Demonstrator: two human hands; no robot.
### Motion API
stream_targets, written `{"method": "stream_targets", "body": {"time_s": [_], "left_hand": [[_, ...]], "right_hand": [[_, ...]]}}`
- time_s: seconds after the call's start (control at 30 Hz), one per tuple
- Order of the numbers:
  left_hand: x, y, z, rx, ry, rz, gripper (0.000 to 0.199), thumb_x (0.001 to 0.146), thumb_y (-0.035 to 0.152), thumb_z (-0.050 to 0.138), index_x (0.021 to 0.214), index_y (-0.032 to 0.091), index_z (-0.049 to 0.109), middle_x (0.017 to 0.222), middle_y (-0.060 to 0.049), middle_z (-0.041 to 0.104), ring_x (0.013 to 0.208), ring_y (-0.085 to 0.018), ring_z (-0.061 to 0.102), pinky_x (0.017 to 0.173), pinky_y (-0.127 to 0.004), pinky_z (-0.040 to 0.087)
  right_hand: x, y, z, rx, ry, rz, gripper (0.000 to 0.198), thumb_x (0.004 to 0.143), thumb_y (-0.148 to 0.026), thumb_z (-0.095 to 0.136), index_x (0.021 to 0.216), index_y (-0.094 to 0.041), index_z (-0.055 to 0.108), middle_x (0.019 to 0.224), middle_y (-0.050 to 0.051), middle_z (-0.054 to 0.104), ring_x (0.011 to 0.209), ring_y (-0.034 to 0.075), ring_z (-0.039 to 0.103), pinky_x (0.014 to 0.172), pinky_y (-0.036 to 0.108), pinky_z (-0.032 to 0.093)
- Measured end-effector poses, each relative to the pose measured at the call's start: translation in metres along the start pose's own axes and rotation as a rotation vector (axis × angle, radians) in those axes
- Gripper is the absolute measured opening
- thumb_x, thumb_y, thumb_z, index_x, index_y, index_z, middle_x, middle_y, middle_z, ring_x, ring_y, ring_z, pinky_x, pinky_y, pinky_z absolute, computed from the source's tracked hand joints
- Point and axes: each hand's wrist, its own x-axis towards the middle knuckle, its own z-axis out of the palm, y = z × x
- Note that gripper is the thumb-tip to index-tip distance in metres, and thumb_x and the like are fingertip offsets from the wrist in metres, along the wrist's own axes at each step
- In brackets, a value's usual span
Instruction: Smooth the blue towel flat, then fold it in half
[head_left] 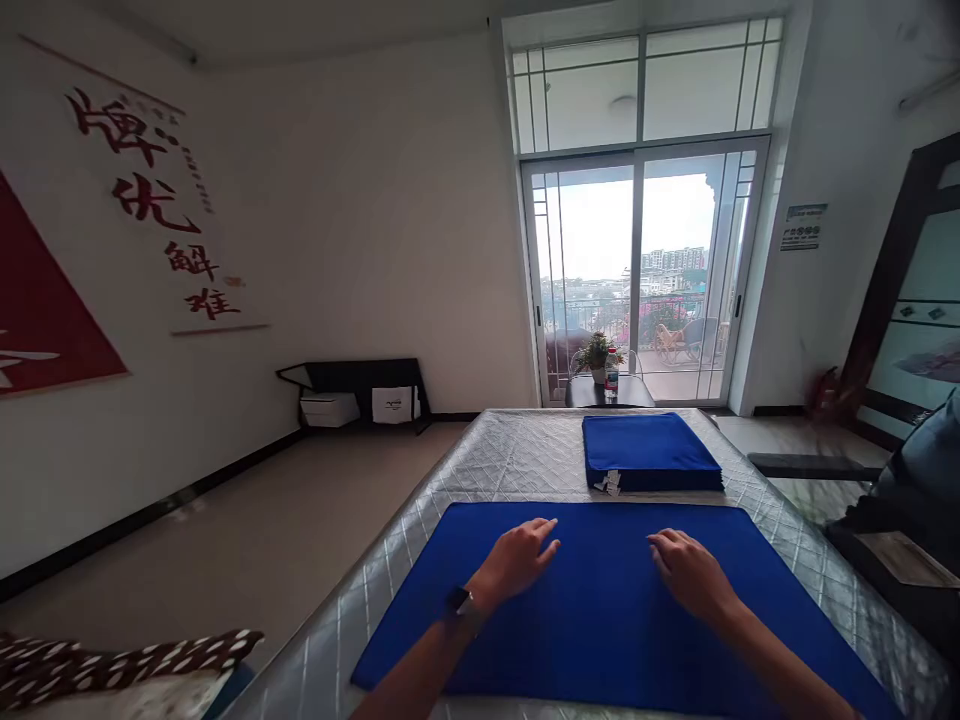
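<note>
Smoothing the blue cloth [585,635], flat on the tabletop [517,455] just before the blue stack [649,443], would want light, even outward strokes from left hand [517,562] and right hand [691,572], both empty and loosely bent, though actual contact is hard to tell.

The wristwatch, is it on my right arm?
No, the wristwatch is worn on the same arm as the left hand.

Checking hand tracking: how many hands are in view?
2: the left hand over the left half of the spread blue cloth, the right hand over its right half. No others show.
</note>
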Motion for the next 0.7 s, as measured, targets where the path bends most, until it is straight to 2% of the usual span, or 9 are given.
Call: {"method": "stream_targets", "body": {"time_s": [0.1,0.2,0.3,0.4,0.5,0.7], "left_hand": [[0.038,0.031,0.016,-0.030,0.067,0.011,0.050,0.102,0.046,0.031,0.135,0.020,0.059,0.136,-0.009,0.064,0.125,-0.024,0.060,0.106,-0.036,0.047],[0.063,0.046,0.039,-0.027,0.083,0.018,0.055,0.105,0.045,0.022,0.140,0.020,0.056,0.144,-0.013,0.057,0.136,-0.023,0.049,0.116,-0.037,0.037],[0.072,0.044,0.064,0.009,0.030,0.009,0.060,0.105,0.044,0.016,0.148,0.014,0.046,0.153,-0.016,0.045,0.146,-0.025,0.034,0.121,-0.044,0.028],[0.072,0.037,0.080,0.020,-0.001,-0.010,0.068,0.104,0.050,0.014,0.150,0.007,0.039,0.157,-0.018,0.037,0.149,-0.026,0.026,0.122,-0.048,0.025],[0.070,0.034,0.083,0.035,-0.007,-0.017,0.071,0.104,0.051,0.008,0.151,0.006,0.037,0.159,-0.016,0.033,0.150,-0.024,0.022,0.123,-0.045,0.023],[0.073,0.036,0.082,0.038,-0.020,-0.031,0.073,0.103,0.051,0.003,0.153,0.009,0.035,0.160,-0.012,0.033,0.150,-0.022,0.022,0.123,-0.042,0.020]], "right_hand": [[0.037,-0.049,0.007,0.049,-0.037,-0.043,0.049,0.096,-0.029,0.029,0.130,-0.022,0.064,0.128,0.008,0.068,0.118,0.021,0.061,0.105,0.034,0.043],[0.064,-0.073,0.025,0.053,-0.053,-0.033,0.053,0.094,-0.024,0.030,0.140,-0.018,0.055,0.142,0.009,0.058,0.133,0.020,0.050,0.113,0.034,0.034],[0.076,-0.075,0.049,0.029,-0.080,-0.023,0.057,0.094,-0.022,0.027,0.147,-0.012,0.045,0.153,0.010,0.044,0.144,0.020,0.035,0.118,0.036,0.026],[0.076,-0.067,0.068,-0.016,-0.133,-0.014,0.059,0.096,-0.026,0.024,0.152,-0.010,0.035,0.159,0.010,0.033,0.148,0.020,0.026,0.121,0.038,0.020],[0.075,-0.062,0.076,-0.047,-0.138,-0.028,0.060,0.097,-0.029,0.023,0.154,-0.010,0.030,0.160,0.009,0.029,0.149,0.020,0.022,0.122,0.038,0.017],[0.078,-0.065,0.072,-0.057,-0.171,-0.021,0.061,0.098,-0.032,0.021,0.155,-0.011,0.028,0.161,0.008,0.028,0.150,0.019,0.020,0.122,0.038,0.014]]}}
